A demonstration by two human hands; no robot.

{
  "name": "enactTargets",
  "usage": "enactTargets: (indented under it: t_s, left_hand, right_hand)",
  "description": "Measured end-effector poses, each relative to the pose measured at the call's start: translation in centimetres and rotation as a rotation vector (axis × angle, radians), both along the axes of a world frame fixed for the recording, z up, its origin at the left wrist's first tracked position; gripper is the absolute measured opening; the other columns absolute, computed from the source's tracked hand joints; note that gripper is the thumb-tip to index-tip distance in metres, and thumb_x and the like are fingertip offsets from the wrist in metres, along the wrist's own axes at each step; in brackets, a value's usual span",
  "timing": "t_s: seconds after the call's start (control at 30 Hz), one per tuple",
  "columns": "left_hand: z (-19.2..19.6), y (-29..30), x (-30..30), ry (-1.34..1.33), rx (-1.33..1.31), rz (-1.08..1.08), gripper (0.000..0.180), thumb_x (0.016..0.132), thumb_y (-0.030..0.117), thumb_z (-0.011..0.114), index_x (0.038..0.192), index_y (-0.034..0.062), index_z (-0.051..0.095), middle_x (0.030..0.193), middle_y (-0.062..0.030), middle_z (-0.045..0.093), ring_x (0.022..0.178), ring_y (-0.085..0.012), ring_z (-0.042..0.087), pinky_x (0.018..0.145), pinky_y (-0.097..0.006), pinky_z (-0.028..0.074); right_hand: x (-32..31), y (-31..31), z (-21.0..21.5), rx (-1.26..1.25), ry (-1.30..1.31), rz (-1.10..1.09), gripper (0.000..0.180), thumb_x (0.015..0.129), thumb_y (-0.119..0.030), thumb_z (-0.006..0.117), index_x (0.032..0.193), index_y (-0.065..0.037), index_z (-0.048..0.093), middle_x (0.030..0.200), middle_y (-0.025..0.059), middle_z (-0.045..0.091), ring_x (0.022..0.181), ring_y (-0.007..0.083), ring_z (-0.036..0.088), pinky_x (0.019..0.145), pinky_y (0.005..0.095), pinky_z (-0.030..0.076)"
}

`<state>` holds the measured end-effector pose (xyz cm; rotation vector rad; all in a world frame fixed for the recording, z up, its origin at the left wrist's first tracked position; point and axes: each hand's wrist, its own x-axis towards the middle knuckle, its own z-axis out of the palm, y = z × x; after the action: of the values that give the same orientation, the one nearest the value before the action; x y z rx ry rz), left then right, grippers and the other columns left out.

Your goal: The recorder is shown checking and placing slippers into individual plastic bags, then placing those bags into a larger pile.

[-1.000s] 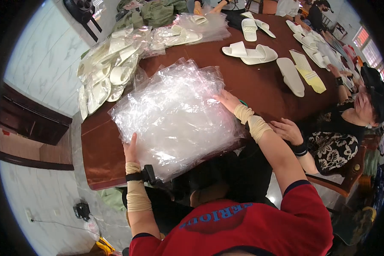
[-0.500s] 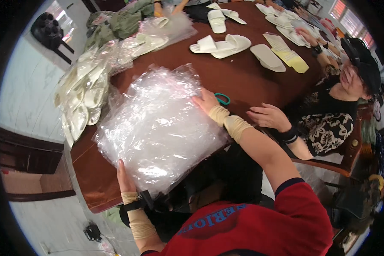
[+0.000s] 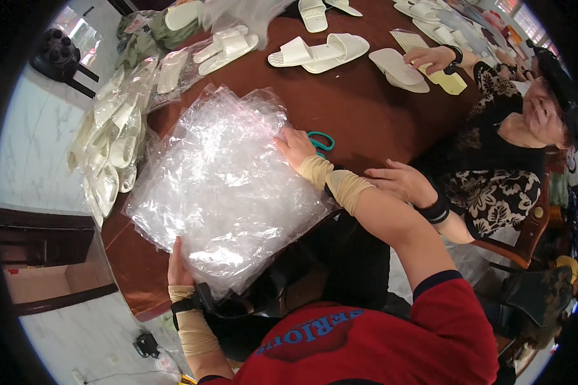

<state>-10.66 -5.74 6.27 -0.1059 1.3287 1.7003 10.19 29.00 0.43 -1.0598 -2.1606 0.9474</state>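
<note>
Clear plastic bags (image 3: 221, 186) between both hands

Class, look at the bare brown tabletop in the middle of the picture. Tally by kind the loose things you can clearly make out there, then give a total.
White slippers, side by side: 2
Flat white insoles: 1
Green-handled scissors: 1
Pile of clear plastic bags, held by the left hand and right hand: 1
Total: 5
</note>
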Motion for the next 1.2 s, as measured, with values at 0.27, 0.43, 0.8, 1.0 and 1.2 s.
enactTargets:
  t_s: [0.27, 0.43, 0.8, 1.0, 1.2]
  left_hand:
    - [-2.6, -4.2, -4.4, 0.332, -0.128, 0.022, 0.028, 0.09, 0.011, 0.06, 0.115, -0.001, 0.055, 0.108, -0.0086, 0.061, 0.094, -0.0185, 0.059, 0.079, -0.033, 0.051]
    - [-0.8, -4.9, -4.5, 0.224, -0.136, -0.03, 0.031, 0.091, 0.014, 0.058, 0.118, -0.0014, 0.054, 0.109, -0.009, 0.061, 0.097, -0.0205, 0.059, 0.083, -0.035, 0.05]
    - [-1.8, -6.0, -5.6, 1.435, -0.599, -0.584, 0.026, 0.093, 0.013, 0.053, 0.115, 0.0007, 0.058, 0.104, -0.0079, 0.063, 0.095, -0.0197, 0.06, 0.084, -0.033, 0.049]
    - [-3.5, -8.5, -6.8, 0.313, -0.244, 0.0, 0.026, 0.09, 0.01, 0.059, 0.113, -0.0013, 0.057, 0.099, -0.0065, 0.063, 0.087, -0.0159, 0.06, 0.074, -0.029, 0.049]
    - [-2.9, -6.0, -5.4, 0.328, -0.197, 0.038, 0.031, 0.088, 0.009, 0.061, 0.117, -0.0008, 0.053, 0.104, -0.0067, 0.062, 0.089, -0.0163, 0.06, 0.075, -0.029, 0.05]
  right_hand:
    - [3.6, 3.2, 0.5, 0.145, -0.107, -0.023, 0.045, 0.09, -0.038, 0.052, 0.115, -0.001, 0.055, 0.115, 0.0219, 0.055, 0.113, 0.0391, 0.046, 0.093, 0.0452, 0.04]
    - [4.9, 3.5, 3.3, 0.36, -0.031, -0.069, 0.041, 0.089, -0.037, 0.053, 0.111, -0.002, 0.058, 0.114, 0.018, 0.057, 0.109, 0.0377, 0.049, 0.093, 0.0443, 0.041]
    - [-1.4, 1.2, 3.0, -0.928, 0.116, 0.458, 0.099, 0.073, -0.068, 0.057, 0.128, 0.012, 0.043, 0.131, 0.028, 0.047, 0.12, 0.0368, 0.049, 0.098, 0.0421, 0.04]
    - [-2.0, -0.9, 6.9, -1.174, -0.022, 0.413, 0.081, 0.084, -0.067, 0.047, 0.133, -0.002, 0.046, 0.135, 0.0137, 0.047, 0.121, 0.0218, 0.046, 0.103, 0.0341, 0.035]
    - [-2.5, -1.7, 5.8, -1.256, 0.164, 0.491, 0.075, 0.084, -0.054, 0.059, 0.134, -0.001, 0.043, 0.13, 0.0116, 0.051, 0.114, 0.0182, 0.051, 0.097, 0.0316, 0.04]
